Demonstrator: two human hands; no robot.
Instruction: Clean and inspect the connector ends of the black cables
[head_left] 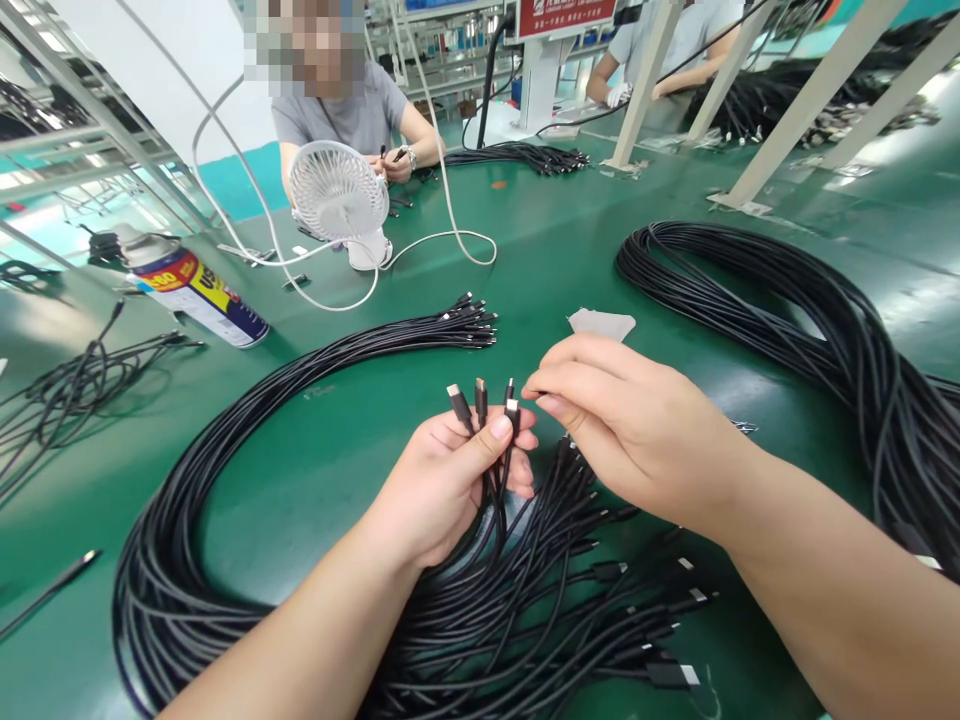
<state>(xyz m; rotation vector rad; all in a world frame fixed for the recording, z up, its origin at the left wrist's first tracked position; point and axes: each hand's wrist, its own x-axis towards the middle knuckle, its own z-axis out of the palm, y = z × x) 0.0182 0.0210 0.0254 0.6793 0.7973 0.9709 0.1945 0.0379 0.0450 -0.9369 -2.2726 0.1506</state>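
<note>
My left hand is closed around several black USB cables. Their connector ends point up, fanned out above the fingers, and the thumb presses on one with a pale metal tip. Just to the right, my right hand is in a pinch, its fingertips close to those connectors. What it pinches, if anything, is hidden. Below both hands spreads a large bundle of black cables, its connectors fanned toward the right. The bundle loops round on the left to another cluster of connector ends beyond my left hand.
A white fan with a trailing white cord stands ahead, beside a spray can. Coiled black cables lie at right, tangled cables at left. A co-worker sits across the green table; metal posts rise at right.
</note>
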